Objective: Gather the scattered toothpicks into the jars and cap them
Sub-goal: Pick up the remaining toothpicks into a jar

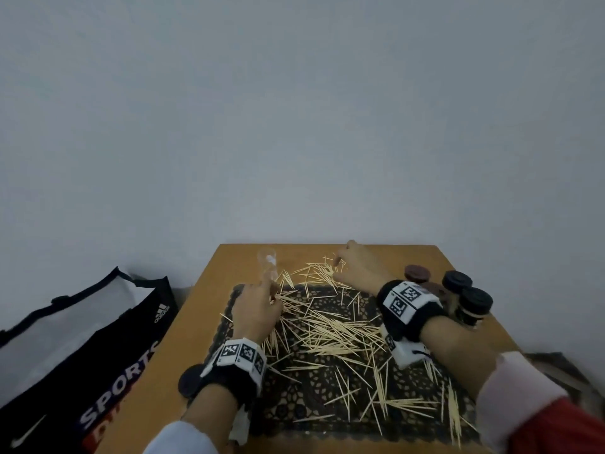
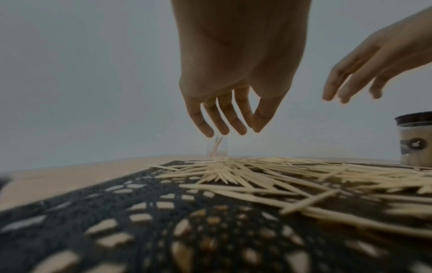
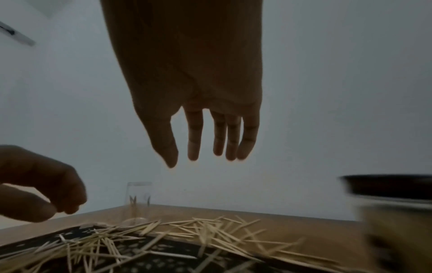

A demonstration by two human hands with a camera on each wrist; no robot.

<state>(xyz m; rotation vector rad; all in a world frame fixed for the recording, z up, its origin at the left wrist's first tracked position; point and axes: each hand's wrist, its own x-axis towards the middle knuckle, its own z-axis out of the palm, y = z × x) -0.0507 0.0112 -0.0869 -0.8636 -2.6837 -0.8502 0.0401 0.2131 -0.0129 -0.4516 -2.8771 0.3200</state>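
A: Toothpicks (image 1: 330, 329) nearest the lens, strewn over the black lace mat (image 1: 294, 404); more spill past its far edge onto the wooden table (image 1: 203, 322).

B: Hands?

A: Left hand (image 1: 258, 309) at the mat's far-left corner, fingers hanging down relaxed, nothing pinched that I can make out. Right hand (image 1: 357, 270) over the far scatter, fingers loosely extended, holding nothing.

B: Open jar?

A: Clear jar (image 1: 268, 267) upright, uncapped, just beyond the left fingertips; a few picks inside. Capped jars (image 1: 471, 303) stand by the right wrist.

B: Key relation?

A: Left hand is nearer the jar. Picks lie at every angle, so a pinched bunch likely needs aligning to the jar's upright axis.
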